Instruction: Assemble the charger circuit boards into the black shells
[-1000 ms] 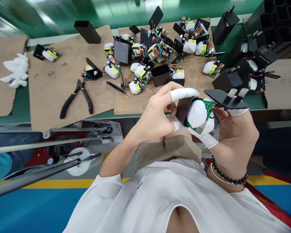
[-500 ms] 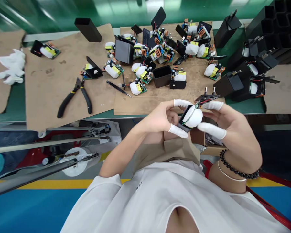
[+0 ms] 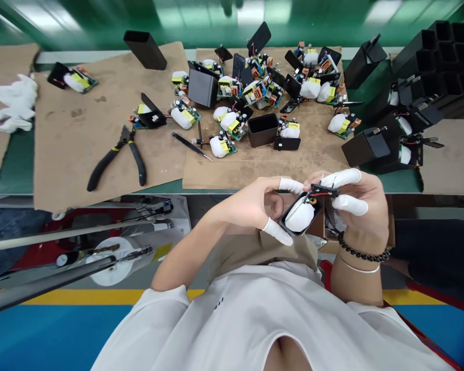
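Just off the front table edge, my left hand (image 3: 268, 208) grips a black charger housing (image 3: 298, 233), thumb on one side and fingers on the other. A circuit board with a white padded part (image 3: 299, 216) sits inside the housing's open end. My right hand (image 3: 353, 193) pinches the black end cap with plug pins (image 3: 325, 190), which is tilted over the opening and joined by a red wire. White finger cots cover thumbs and forefingers. On the cardboard beyond stand an open black case (image 3: 263, 130) and several circuit boards (image 3: 228, 122).
Black-handled cutters (image 3: 118, 157) and a thin screwdriver (image 3: 191, 146) lie on the cardboard (image 3: 77, 149). Stacked empty housings (image 3: 425, 56) and partly filled ones fill the right side. White finger cots (image 3: 13, 103) lie far left. A metal bar (image 3: 54, 283) runs below the table.
The circuit board sits deeper in the housing. My right hand has shifted from beside the board to the end cap, which has tipped flatter. Both hands are slightly lower.
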`<move>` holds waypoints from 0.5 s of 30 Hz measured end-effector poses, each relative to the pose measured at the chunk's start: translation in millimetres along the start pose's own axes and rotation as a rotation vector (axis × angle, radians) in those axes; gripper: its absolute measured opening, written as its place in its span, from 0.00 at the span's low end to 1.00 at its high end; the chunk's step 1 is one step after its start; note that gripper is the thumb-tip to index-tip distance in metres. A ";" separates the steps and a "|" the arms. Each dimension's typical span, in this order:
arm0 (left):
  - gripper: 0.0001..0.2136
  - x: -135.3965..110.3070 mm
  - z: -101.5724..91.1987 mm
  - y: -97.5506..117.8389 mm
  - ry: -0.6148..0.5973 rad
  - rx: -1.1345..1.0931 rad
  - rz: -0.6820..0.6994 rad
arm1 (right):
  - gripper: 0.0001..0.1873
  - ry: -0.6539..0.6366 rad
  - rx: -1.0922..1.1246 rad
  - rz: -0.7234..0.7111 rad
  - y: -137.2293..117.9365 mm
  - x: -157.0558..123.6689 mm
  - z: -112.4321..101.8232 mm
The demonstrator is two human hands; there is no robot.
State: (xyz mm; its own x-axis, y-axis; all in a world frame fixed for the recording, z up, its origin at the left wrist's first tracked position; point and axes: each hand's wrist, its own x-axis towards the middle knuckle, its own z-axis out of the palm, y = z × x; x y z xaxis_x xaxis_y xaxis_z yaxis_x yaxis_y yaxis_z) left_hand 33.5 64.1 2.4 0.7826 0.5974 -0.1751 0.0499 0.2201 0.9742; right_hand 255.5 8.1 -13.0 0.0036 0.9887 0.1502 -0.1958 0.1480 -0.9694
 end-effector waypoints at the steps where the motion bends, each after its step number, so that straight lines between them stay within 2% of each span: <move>1: 0.35 -0.8 -0.3 1.3 0.008 0.032 0.022 | 0.11 -0.010 -0.029 -0.010 -4.5 -0.9 -2.1; 4: 0.32 -0.7 3.2 1.2 0.094 0.128 0.066 | 0.11 -0.016 -0.172 -0.021 -21.8 -4.4 -4.6; 6: 0.30 3.5 9.5 -4.3 0.238 0.226 0.137 | 0.10 0.038 -0.310 -0.038 -31.7 -6.7 -0.8; 8: 0.28 12.0 17.4 -13.9 0.411 0.335 0.229 | 0.10 0.164 -0.489 -0.094 -36.4 -8.6 7.7; 11: 0.29 28.8 28.6 -30.0 0.619 0.413 0.296 | 0.10 0.355 -0.737 -0.183 -31.9 -9.3 25.4; 15: 0.30 43.0 36.9 -43.7 0.747 0.436 0.296 | 0.07 0.474 -0.966 -0.221 -15.5 -4.2 46.7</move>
State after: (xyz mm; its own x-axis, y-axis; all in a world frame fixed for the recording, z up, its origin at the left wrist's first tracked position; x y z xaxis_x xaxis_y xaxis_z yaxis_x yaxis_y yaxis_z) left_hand 87.9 51.7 -42.4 0.2034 0.9601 0.1919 0.2595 -0.2419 0.9350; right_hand 212.8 0.4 10.5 0.3613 0.8166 0.4501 0.7054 0.0762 -0.7047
